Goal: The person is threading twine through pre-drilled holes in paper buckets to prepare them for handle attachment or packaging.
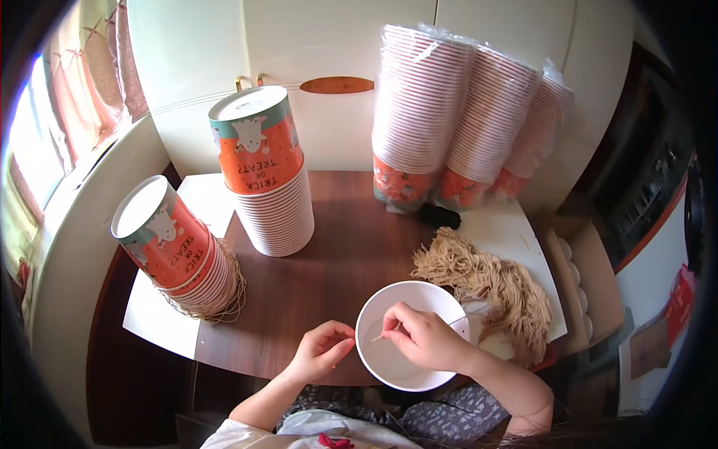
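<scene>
A white paper bucket (pixel 385 305) stands open end up at the table's front edge, its white inside showing. My right hand (pixel 430 343) reaches over its right rim and down into it. The thumb and forefinger pinch a tan cord (pixel 377 339), whose short end sticks out to the left. Beside the bucket's left rim is my left hand (pixel 323 352), loosely curled. Its thumb and forefinger tips are slightly apart, with nothing visible between them. Whether they touch the rim I cannot tell. To the right of the bucket lies a heap of tan cords (pixel 486 277).
Orange and green printed buckets (pixel 258 153) stand upside down in a tall stack at the back left. A shorter stack (pixel 168 232) with cord loops around it stands nearer. Plastic-wrapped bucket stacks (pixel 422 105) rise at the back right. A cardboard box (pixel 598 262) sits beyond the table's right edge.
</scene>
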A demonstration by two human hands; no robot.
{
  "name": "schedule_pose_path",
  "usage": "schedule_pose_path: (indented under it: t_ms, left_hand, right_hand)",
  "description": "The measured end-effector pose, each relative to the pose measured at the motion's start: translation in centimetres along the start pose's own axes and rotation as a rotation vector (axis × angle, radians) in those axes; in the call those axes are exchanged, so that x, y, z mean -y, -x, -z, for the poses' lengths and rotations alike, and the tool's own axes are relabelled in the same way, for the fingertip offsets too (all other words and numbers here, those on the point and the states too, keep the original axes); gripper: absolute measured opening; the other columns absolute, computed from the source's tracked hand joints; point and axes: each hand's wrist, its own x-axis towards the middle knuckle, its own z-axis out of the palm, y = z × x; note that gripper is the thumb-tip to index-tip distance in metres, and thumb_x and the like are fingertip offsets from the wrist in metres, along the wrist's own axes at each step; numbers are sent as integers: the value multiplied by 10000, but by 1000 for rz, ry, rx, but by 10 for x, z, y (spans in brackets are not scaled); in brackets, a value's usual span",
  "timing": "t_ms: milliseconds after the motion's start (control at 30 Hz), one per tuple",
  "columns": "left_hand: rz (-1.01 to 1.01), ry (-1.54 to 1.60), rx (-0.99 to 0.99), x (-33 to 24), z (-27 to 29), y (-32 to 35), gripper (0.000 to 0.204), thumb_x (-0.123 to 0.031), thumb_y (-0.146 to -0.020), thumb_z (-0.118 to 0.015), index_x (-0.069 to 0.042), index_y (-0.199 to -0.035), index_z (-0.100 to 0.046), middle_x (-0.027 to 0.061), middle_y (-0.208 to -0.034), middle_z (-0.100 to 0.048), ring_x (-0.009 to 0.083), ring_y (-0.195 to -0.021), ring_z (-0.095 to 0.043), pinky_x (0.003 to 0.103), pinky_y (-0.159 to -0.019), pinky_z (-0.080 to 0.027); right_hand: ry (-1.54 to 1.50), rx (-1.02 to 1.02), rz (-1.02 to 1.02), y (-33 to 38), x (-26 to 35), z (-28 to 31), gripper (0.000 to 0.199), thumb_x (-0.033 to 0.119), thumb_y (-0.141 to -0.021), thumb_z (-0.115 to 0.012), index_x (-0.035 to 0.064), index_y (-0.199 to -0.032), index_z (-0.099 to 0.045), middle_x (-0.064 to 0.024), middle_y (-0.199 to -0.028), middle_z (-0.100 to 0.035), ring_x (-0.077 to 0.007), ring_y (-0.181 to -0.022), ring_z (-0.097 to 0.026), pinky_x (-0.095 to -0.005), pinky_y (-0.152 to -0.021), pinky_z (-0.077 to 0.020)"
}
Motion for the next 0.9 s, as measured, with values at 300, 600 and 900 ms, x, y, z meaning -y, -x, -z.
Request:
schedule_pose_path:
  t_ms: [300, 600, 900]
  left_hand:
    - [-151, 42, -29, 4, -5, 0, 143, 9, -831, -537, 32, -971, -552, 69, -955, -534, 112, -870, -536, 218, -748, -443]
    - [-169, 43, -51, 6, -8, 0, 122, 25, -816, -547, 42, -937, -546, 74, -953, -536, 125, -873, -544, 236, -778, -440]
    - [-196, 68, -61, 10, -8, 2, 113, 23, -815, -556, 37, -927, -550, 75, -955, -542, 126, -878, -548, 237, -784, -438]
  right_hand:
    - [57, 136, -40, -3, -14, -7, 146, 113, -812, -542, 34, -922, -597, -106, -808, -598, -255, -751, -587, -325, -685, -464]
    - [-267, 122, -269, -10, -17, -2, 88, 88, -804, -585, 10, -832, -558, -60, -761, -605, -127, -718, -580, -268, -649, -468]
    - [-295, 40, -270, -11, -20, -8, 87, 67, -777, -600, 14, -817, -542, -22, -749, -589, -79, -704, -551, -233, -643, -462]
